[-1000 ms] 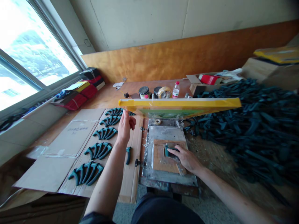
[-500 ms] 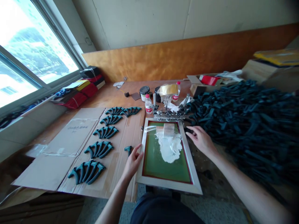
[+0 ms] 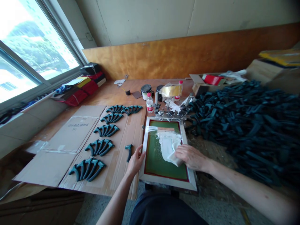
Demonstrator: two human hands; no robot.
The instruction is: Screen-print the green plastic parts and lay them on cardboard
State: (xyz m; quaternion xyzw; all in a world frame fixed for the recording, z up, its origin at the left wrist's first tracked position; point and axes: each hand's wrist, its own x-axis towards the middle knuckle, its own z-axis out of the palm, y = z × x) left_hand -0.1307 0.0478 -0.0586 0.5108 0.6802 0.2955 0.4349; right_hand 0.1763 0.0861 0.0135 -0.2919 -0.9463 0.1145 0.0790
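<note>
In front of me lies a screen printing frame with a pale border and a green mesh. White ink is spread thickly over the mesh. My right hand is closed round a squeegee, a pale block standing in the ink near the mesh's right side. At the frame's left border, my left hand grips the edge with thumb and fingers. Just left of that hand, one dark green curved plastic handle lies on the cardboard.
Several rows of similar handles lie on the cardboard. A large heap of dark green parts fills the right side. Behind the frame are a metal hinge clamp, a bottle and lidded tubs.
My right hand has moved from beside the frame onto the mesh and taken hold of the squeegee, now nearer me. The frame's near end has shifted slightly. My left hand stays at the left border.
</note>
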